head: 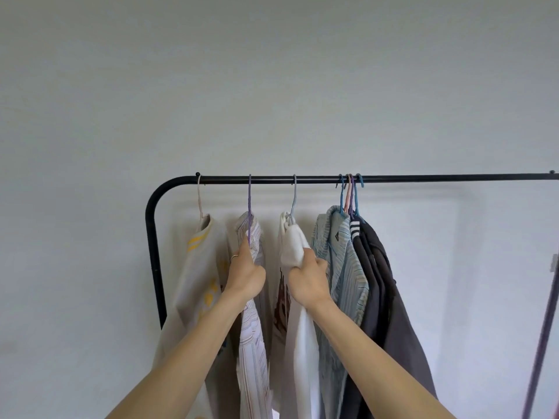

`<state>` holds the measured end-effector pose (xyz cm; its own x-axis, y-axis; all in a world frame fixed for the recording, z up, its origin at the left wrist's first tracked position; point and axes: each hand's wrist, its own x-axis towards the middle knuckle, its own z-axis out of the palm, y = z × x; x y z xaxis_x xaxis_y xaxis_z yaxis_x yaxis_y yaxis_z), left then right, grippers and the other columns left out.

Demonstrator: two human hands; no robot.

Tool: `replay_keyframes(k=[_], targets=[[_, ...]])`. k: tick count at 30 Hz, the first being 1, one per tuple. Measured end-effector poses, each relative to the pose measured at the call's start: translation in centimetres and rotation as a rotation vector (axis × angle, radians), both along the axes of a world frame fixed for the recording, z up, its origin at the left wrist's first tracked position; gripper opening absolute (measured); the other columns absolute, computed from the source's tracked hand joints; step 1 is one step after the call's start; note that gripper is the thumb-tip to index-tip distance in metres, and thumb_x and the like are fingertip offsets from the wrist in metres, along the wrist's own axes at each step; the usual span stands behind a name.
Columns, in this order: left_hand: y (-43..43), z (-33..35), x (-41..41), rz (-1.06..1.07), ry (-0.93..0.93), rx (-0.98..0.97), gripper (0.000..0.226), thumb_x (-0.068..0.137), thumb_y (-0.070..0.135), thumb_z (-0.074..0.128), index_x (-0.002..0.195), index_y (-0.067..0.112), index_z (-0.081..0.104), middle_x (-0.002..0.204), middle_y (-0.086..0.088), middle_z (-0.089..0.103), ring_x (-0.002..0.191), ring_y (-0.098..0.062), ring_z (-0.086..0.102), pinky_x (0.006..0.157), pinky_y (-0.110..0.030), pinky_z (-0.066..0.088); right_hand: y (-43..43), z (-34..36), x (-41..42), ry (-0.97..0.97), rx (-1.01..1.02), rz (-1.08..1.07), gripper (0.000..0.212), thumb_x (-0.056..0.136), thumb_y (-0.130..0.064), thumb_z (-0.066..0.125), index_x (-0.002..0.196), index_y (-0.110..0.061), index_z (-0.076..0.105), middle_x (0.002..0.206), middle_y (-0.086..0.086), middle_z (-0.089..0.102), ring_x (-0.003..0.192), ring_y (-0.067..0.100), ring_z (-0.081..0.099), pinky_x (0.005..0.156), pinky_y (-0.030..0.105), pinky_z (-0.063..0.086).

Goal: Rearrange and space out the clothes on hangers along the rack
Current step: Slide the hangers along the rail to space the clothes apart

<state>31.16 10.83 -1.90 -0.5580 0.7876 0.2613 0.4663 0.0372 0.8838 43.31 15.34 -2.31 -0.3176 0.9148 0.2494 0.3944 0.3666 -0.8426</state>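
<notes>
Two bare forearms reach up from the bottom of the frame toward the hanging clothes. The left hand (245, 275) (a thin ring on one finger) is closed around the shoulder of the pale striped shirt (253, 343), just below the neck of its purple hanger (250, 201). The right hand (309, 282) is clenched on the white garment (292, 246), bunching its shoulder fabric, with the knuckles touching the blue striped shirt (341, 267) beside it.

Left of the hands hangs a cream top with yellow stripes (199, 267) on a pale pink hanger (199, 195), close to the rack's curved corner. The white garment, with a reddish-brown print showing lower down, hangs from a light blue hanger (294, 198). These three hangers sit apart from one another along the bar.

To the right, several hangers (350, 192) are crowded together with their hooks nearly touching; they carry the blue striped shirt, a dark piece with white stripes at the collar (355, 228) and a dark grey garment (390, 297), all pressed side by side.

Everything hangs from the black rack bar (438, 177), which runs on bare to the right edge, with a plain pale wall (272, 86) behind
</notes>
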Motion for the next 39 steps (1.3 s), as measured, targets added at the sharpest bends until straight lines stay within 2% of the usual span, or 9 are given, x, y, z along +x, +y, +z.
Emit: replay_keyframes(k=[6, 9, 14, 16, 20, 29, 33, 37, 39], targets=[[0.4, -0.3, 0.4, -0.008, -0.012, 0.002, 0.092, 0.077, -0.007, 0.034, 0.156, 0.034, 0.013, 0.147, -0.008, 0.042, 0.129, -0.028, 0.048, 0.099, -0.03, 0.042, 0.0, -0.2, 0.3, -0.004, -0.016, -0.03, 0.032, 0.089, -0.009, 0.041, 0.121, -0.009, 0.04, 0.125, 0.01, 0.031, 0.089, 0.038, 0.056, 0.085, 0.042, 0.049], [0.5, -0.2, 0.7, -0.007, -0.018, 0.008, 0.091, 0.079, -0.007, 0.034, 0.156, 0.034, 0.011, 0.148, -0.012, 0.04, 0.131, -0.03, 0.045, 0.106, -0.035, 0.041, 0.1, -0.3, 0.2, -0.002, -0.024, -0.038, 0.031, 0.09, -0.013, 0.044, 0.12, -0.011, 0.04, 0.127, 0.01, 0.031, 0.091, 0.04, 0.058, 0.088, 0.045, 0.049], [0.3, 0.1, 0.9, -0.007, -0.001, 0.012, 0.091, 0.079, -0.007, 0.035, 0.157, 0.034, 0.009, 0.145, -0.012, 0.042, 0.125, -0.033, 0.049, 0.1, -0.041, 0.047, 0.2, -0.2, 0.3, 0.01, -0.033, -0.032, 0.035, 0.088, -0.011, 0.041, 0.123, -0.011, 0.041, 0.127, 0.011, 0.032, 0.093, 0.04, 0.058, 0.091, 0.048, 0.049], [0.2, 0.1, 0.9, -0.009, 0.005, 0.005, 0.092, 0.079, -0.006, 0.034, 0.156, 0.035, 0.008, 0.146, -0.012, 0.04, 0.126, -0.034, 0.049, 0.101, -0.046, 0.047, 0.2, -0.1, 0.4, 0.013, -0.033, -0.026, 0.036, 0.087, -0.009, 0.041, 0.123, -0.011, 0.041, 0.126, 0.011, 0.033, 0.092, 0.04, 0.058, 0.091, 0.048, 0.049], [0.4, 0.0, 0.6, -0.005, 0.01, -0.004, 0.091, 0.079, -0.008, 0.035, 0.157, 0.032, 0.008, 0.15, -0.013, 0.036, 0.132, -0.033, 0.044, 0.106, -0.046, 0.043, 0.1, -0.1, 0.5, 0.004, -0.032, -0.017, 0.037, 0.087, -0.007, 0.038, 0.124, -0.007, 0.041, 0.126, 0.012, 0.032, 0.091, 0.037, 0.056, 0.09, 0.048, 0.05], [0.2, -0.2, 0.3, 0.005, 0.011, -0.011, 0.087, 0.083, -0.009, 0.036, 0.157, 0.028, 0.008, 0.154, -0.013, 0.033, 0.137, -0.03, 0.039, 0.097, -0.027, 0.037, 0.0, -0.3, 0.1, 0.018, -0.019, 0.001, 0.033, 0.089, -0.004, 0.036, 0.121, -0.003, 0.042, 0.129, 0.014, 0.031, 0.084, 0.032, 0.051, 0.091, 0.045, 0.049], [0.2, -0.4, -0.3, 0.005, 0.013, -0.011, 0.091, 0.08, -0.008, 0.036, 0.157, 0.03, 0.007, 0.154, -0.012, 0.033, 0.14, -0.03, 0.035, 0.11, -0.035, 0.036, -0.1, -0.4, -0.2, 0.015, -0.022, 0.009, 0.034, 0.089, -0.004, 0.036, 0.123, -0.004, 0.041, 0.129, 0.013, 0.031, 0.085, 0.031, 0.051, 0.089, 0.043, 0.049], [0.2, 0.0, -0.4, 0.011, 0.011, -0.013, 0.089, 0.081, 0.0, 0.042, 0.157, 0.031, 0.008, 0.151, -0.015, 0.035, 0.133, -0.033, 0.042, 0.108, -0.044, 0.04, -0.5, -0.4, -0.3, -0.009, -0.011, 0.021, 0.038, 0.09, -0.014, 0.043, 0.127, -0.009, 0.04, 0.131, 0.011, 0.032, 0.092, 0.033, 0.056, 0.091, 0.044, 0.049], [0.0, 0.5, -0.1, 0.076, 0.132, 0.026, 0.085, 0.083, 0.012, 0.052, 0.157, 0.027, 0.011, 0.15, -0.015, 0.035, 0.133, -0.034, 0.039, 0.111, -0.042, 0.034, -0.9, -0.4, 0.5, -0.021, 0.034, 0.036, 0.047, 0.091, -0.025, 0.049, 0.135, -0.014, 0.037, 0.135, 0.006, 0.03, 0.097, 0.026, 0.055, 0.093, 0.041, 0.048]])
